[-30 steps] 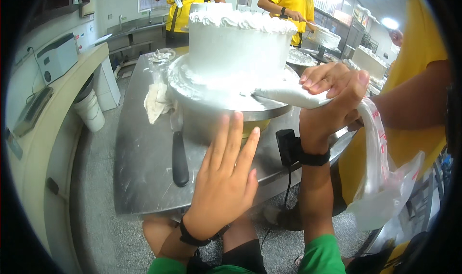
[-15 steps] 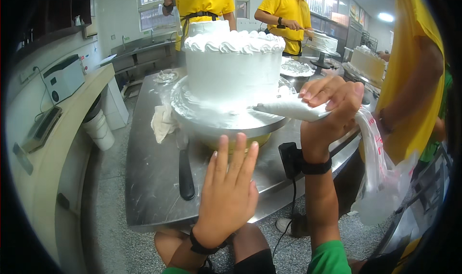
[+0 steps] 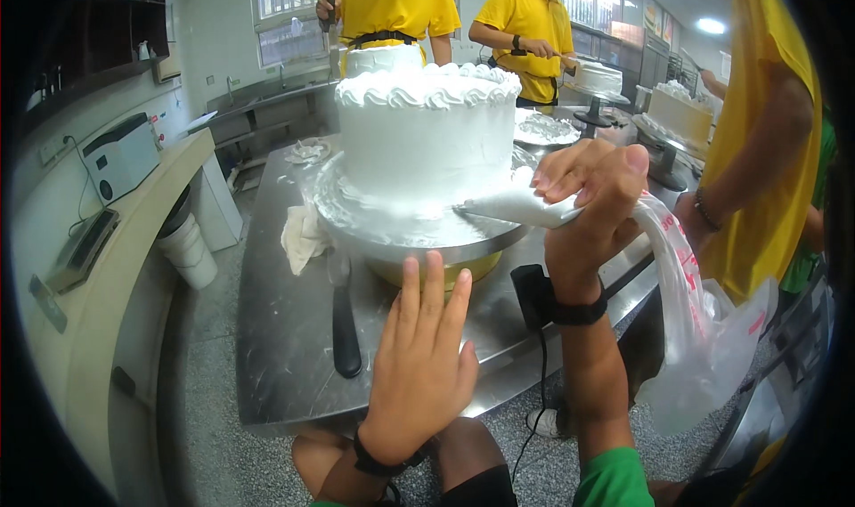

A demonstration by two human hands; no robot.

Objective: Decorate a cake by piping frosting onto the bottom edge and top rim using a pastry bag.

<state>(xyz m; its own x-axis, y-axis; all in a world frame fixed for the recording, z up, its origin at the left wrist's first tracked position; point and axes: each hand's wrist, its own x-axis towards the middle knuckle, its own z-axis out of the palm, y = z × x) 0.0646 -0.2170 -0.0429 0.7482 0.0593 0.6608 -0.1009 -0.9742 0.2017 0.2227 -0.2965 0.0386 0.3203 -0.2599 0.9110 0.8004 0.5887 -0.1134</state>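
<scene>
A tall white frosted cake [image 3: 426,146] with piped swirls round its top edge stands on a metal turntable [image 3: 374,227] with a gold-coloured base. My right hand [image 3: 592,191] is closed round a white-filled piping bag [image 3: 521,207], its tip low beside the cake's base, over the turntable's surface. The bag's slack clear end [image 3: 699,356] hangs down past my wrist. My left hand [image 3: 423,356] is open, fingers together and stretched toward the turntable's front rim; whether the fingertips touch it I cannot tell. Left of that hand lies a spatula with a black handle [image 3: 346,329].
A crumpled cream cloth [image 3: 303,238] lies on the steel table [image 3: 276,347], left of the turntable. Across the table, people in yellow shirts [image 3: 396,13] work at other cakes [image 3: 595,78]. Another person [image 3: 757,151] stands close at my right. A white bucket [image 3: 189,249] is under the left counter.
The piping bag and my right hand have shifted slightly left, the tip nearer the turntable's middle. My left hand stays nearly in place. The person across the table has moved a little right.
</scene>
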